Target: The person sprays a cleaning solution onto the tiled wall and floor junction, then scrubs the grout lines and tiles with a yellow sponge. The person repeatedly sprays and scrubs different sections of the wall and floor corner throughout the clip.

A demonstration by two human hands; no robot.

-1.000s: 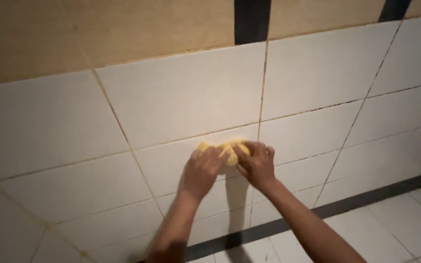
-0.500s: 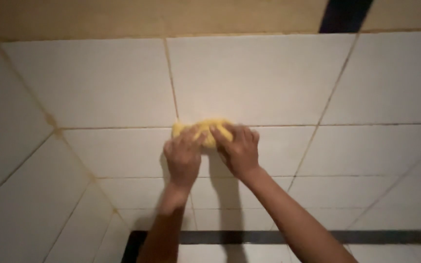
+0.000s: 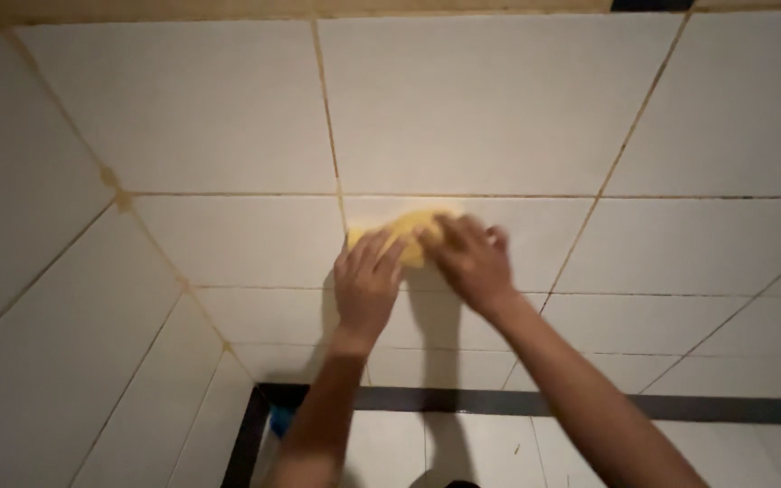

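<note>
Yellow cloth (image 3: pixel 406 231) pinned to wall tile (image 3: pixel 228 239) beneath both hands' grip.

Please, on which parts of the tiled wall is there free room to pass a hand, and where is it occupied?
Free: wall tiles above the yellow cloth, and tiles between it and the corner. Crowded: where left hand and right hand press the cloth, just right of the vertical grout line.

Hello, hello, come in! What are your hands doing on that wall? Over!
Left hand and right hand both pressed on the yellow cloth. Cloth flat against a white wall tile, beside a grout line. Nothing in the way.
</note>
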